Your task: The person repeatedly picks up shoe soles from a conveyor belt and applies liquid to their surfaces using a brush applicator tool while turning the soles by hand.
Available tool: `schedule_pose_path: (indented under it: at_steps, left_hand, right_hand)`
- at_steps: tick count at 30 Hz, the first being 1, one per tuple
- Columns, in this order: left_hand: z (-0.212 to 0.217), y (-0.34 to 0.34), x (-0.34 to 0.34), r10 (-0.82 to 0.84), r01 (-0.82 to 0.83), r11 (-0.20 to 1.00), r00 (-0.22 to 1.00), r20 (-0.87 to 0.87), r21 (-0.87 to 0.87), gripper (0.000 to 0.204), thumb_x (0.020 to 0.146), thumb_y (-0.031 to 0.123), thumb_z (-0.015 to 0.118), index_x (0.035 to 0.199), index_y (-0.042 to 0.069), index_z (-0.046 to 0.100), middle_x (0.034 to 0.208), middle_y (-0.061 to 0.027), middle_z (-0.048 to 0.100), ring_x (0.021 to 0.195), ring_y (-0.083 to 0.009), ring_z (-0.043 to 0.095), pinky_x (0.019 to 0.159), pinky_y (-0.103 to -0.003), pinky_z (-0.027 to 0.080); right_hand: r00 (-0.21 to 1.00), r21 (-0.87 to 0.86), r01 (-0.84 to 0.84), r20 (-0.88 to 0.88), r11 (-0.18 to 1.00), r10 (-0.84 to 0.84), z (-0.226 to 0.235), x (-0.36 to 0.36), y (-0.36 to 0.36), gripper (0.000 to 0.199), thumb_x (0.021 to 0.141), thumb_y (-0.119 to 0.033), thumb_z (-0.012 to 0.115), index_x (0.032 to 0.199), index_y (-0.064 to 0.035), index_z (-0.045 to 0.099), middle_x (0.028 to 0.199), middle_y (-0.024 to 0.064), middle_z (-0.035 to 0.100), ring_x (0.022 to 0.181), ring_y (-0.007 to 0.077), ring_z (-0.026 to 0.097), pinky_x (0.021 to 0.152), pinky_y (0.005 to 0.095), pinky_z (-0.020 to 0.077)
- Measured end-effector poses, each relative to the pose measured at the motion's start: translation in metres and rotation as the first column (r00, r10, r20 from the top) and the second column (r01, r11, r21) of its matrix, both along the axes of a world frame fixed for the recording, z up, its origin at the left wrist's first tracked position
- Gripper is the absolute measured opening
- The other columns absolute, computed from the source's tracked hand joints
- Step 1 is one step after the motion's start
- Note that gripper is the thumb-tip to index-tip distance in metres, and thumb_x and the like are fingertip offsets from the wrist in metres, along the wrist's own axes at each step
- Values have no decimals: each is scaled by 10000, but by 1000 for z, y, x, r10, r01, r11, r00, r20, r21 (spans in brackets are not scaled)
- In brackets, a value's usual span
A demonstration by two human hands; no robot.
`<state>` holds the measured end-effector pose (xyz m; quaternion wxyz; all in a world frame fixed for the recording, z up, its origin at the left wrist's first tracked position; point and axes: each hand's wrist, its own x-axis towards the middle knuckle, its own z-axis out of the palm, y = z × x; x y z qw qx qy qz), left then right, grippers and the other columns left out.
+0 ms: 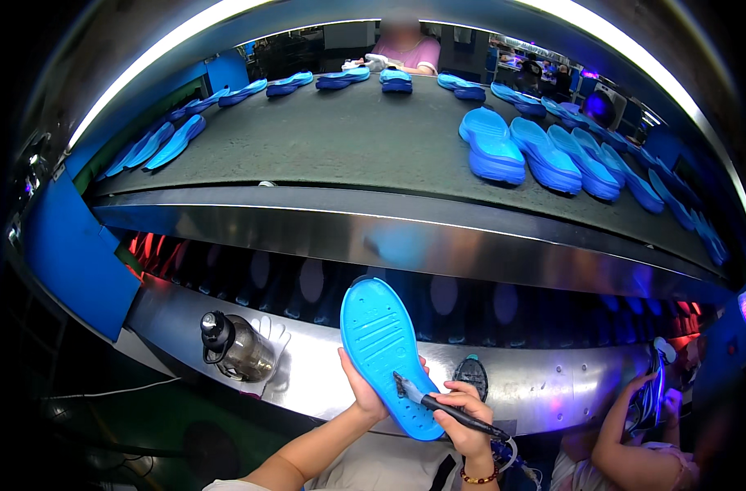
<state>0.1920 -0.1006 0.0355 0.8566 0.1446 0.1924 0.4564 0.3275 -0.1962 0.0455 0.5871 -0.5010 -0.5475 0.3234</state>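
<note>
Down low, the left hand point(365, 391) is holding up a bright blue rubber shoe sole point(387, 352) from behind, so most of its fingers are hiding; only the thumb is showing at the edge. The right hand point(463, 413) is closing its fingers around a thin black brush point(446, 405), touching the tip to the sole's heel end. A small dark round tin point(471, 374) is peeking out behind that hand. Another person's hand point(647, 385) at the right is blurry and partly cut off.
</note>
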Motion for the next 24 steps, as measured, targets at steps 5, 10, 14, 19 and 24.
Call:
schedule_pose_path:
  at_steps: [5, 10, 14, 19, 24]
  left_hand:
    - [5, 0, 0, 9, -9, 998, 1000, 1, 55, 1030, 655, 819, 5, 1131, 9, 428, 892, -192, 562, 801, -299, 575, 742, -419, 478]
    - [10, 1, -1, -8, 7, 999, 1000, 25, 45, 1031, 656, 819, 6, 1133, 7, 426, 892, -190, 562, 797, -296, 574, 742, -418, 476]
    - [9, -3, 0, 47, -46, 999, 997, -55, 28, 1029, 661, 816, 8, 1128, 1, 427, 889, -191, 564, 801, -297, 574, 743, -416, 474]
    - [14, 3, 3, -7, 4, 998, 998, 55, 57, 1027, 663, 816, 13, 1125, -1, 430, 890, -196, 566, 812, -302, 574, 747, -418, 473]
    - [7, 0, 2, 14, -16, 996, 1000, 24, 86, 1026, 665, 814, 13, 1141, 1, 420, 910, -207, 559, 813, -305, 574, 754, -426, 472]
  right_hand:
    - [1000, 30, 17, 11, 999, -17, 0, 1, 2, 209, 667, -11, 675, 871, -13, 629, 906, 98, 657, 1019, 264, 502, 885, 353, 394]
    - [999, 44, 17, 28, 999, -19, 8, 0, 1, 209, 667, -14, 678, 870, -12, 628, 905, 99, 657, 1019, 262, 503, 890, 353, 390]
    - [1000, 21, 10, -4, 1000, -10, 5, -1, 0, 206, 666, -10, 676, 866, -12, 629, 906, 95, 657, 1018, 252, 499, 895, 350, 386]
    - [999, 37, 26, 18, 999, -27, 14, 1, 3, 200, 667, 1, 670, 862, -11, 628, 907, 97, 657, 1017, 250, 506, 899, 349, 383]
    - [999, 13, 31, -16, 999, -31, 4, 0, 0, 206, 665, -1, 676, 865, -15, 628, 909, 94, 658, 1010, 245, 507, 892, 351, 391]
